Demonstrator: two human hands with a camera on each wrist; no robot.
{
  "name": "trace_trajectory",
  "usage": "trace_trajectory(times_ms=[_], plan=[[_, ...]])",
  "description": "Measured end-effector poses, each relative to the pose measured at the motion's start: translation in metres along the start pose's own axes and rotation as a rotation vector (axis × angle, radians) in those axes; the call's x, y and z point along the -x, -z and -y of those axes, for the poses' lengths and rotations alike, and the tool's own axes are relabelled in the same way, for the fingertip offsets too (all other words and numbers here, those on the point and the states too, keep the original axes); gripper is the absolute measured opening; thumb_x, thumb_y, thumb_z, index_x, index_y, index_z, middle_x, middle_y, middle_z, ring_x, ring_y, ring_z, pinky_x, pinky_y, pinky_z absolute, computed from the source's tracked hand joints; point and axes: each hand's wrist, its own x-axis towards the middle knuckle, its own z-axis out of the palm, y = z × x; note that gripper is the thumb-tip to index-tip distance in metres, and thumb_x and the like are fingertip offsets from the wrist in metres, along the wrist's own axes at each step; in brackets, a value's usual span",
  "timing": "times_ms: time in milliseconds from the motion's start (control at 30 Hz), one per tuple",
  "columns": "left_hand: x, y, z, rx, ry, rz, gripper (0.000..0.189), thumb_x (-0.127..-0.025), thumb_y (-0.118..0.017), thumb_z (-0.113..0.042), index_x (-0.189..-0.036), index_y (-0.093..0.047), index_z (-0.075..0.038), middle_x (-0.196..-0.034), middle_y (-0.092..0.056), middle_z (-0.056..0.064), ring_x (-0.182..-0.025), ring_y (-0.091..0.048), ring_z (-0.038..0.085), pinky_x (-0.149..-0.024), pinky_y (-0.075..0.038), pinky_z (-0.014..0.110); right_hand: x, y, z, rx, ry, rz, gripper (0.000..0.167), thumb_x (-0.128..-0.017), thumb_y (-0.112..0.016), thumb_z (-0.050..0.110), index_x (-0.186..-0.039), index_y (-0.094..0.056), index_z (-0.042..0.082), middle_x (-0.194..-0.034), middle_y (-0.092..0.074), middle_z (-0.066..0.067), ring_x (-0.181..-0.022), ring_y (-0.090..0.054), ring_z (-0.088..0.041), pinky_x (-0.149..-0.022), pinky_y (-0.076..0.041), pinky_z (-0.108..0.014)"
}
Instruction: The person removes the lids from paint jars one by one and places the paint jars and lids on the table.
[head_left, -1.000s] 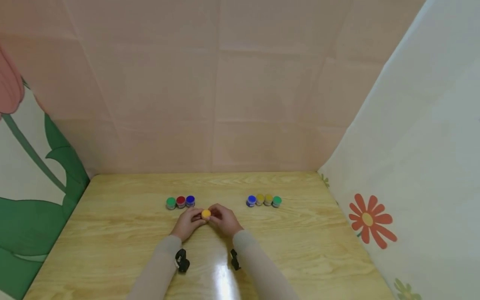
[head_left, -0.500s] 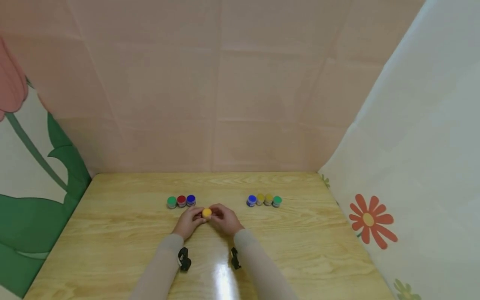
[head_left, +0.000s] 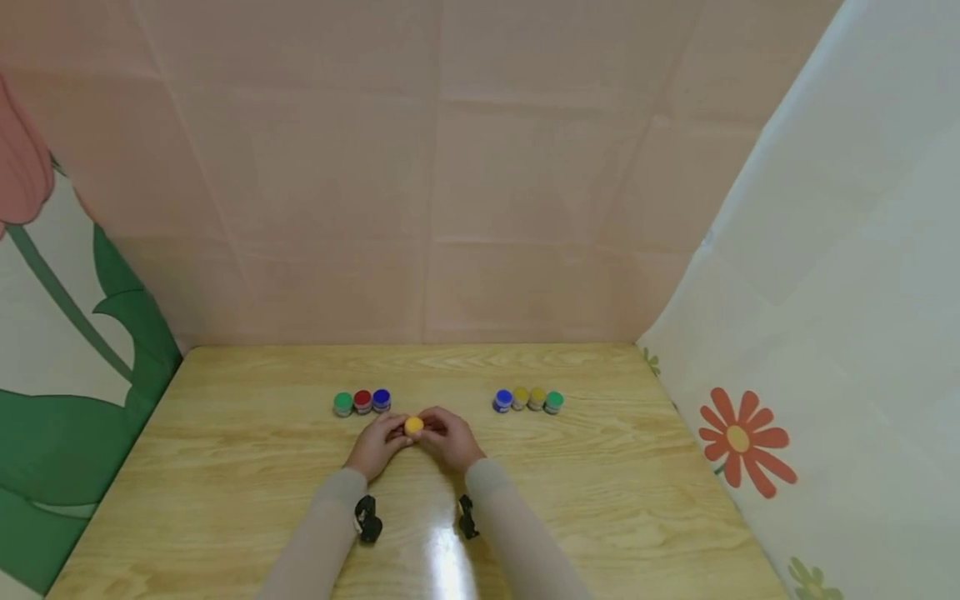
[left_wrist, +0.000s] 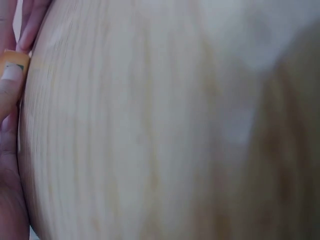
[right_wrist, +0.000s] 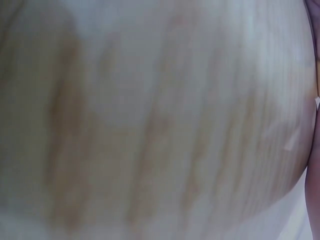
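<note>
A small paint jar with an orange lid [head_left: 414, 426] sits between the two hands near the middle of the table. My left hand [head_left: 377, 444] grips its left side between thumb and fingers. From the right, my right hand [head_left: 451, 441] pinches the same jar. In the left wrist view, a thumb presses on the orange jar [left_wrist: 22, 59] at the left edge. Only a sliver of the right hand [right_wrist: 314, 190] enters the right wrist view. The fingers hide most of the jar's body.
Behind the left hand stand a green-lidded jar [head_left: 342, 404], a red-lidded one [head_left: 363, 402] and a dark blue one [head_left: 382, 400] in a row. Farther right are a blue-lidded jar [head_left: 503, 401], two yellow-lidded jars [head_left: 528, 399] and a green one [head_left: 554, 402]. A pink cloth [head_left: 427, 208] hangs behind the wooden table [head_left: 615, 492].
Both hands and the orange-lidded jar shift very slightly away from the front edge early on, then stay almost still. The other jars have not moved.
</note>
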Motion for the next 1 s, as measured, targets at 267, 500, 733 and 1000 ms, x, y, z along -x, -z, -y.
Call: trace_trajectory(times_ms=[267, 500, 733, 1000], plan=[[0.000, 0.000, -0.002, -0.010, -0.009, 0.020, 0.033, -0.090, -0.076, -0.006, -0.122, -0.069, 0.002, -0.113, -0.063, 0.011, -0.104, -0.066, 0.029, -0.092, -0.056, 0.040, 0.003, 0.007, -0.007, -0.035, -0.010, 0.056, 0.037, -0.099, -0.067, 0.012, -0.134, -0.061, 0.001, -0.124, -0.068, -0.017, -0.114, -0.065, -0.031, -0.100, -0.052, -0.038], [-0.002, -0.001, -0.002, 0.012, -0.008, 0.026, 0.036, -0.089, -0.076, -0.003, -0.124, -0.067, 0.006, -0.114, -0.063, 0.014, -0.104, -0.065, 0.029, -0.091, -0.057, 0.037, 0.002, 0.004, -0.006, -0.130, -0.072, 0.015, 0.028, -0.095, -0.072, 0.009, -0.119, -0.060, 0.001, -0.114, -0.067, -0.015, -0.105, -0.066, -0.026, -0.095, -0.055, -0.035], [0.001, 0.002, -0.003, 0.042, 0.033, 0.022, 0.035, -0.088, -0.076, -0.001, -0.122, -0.069, 0.003, -0.115, -0.064, 0.013, -0.106, -0.065, 0.029, -0.095, -0.055, 0.040, 0.008, 0.002, 0.015, -0.096, -0.061, 0.008, 0.022, -0.096, -0.069, 0.006, -0.116, -0.065, -0.002, -0.110, -0.070, -0.016, -0.100, -0.067, -0.023, -0.090, -0.054, -0.030], [0.001, 0.004, -0.008, 0.052, 0.029, 0.011, 0.034, -0.088, -0.076, -0.001, -0.122, -0.070, 0.003, -0.114, -0.064, 0.012, -0.104, -0.065, 0.027, -0.094, -0.056, 0.037, 0.016, 0.010, 0.043, -0.160, -0.053, 0.044, 0.026, -0.098, -0.065, 0.002, -0.121, -0.063, -0.010, -0.119, -0.067, -0.025, -0.107, -0.067, -0.033, -0.094, -0.054, -0.032]])
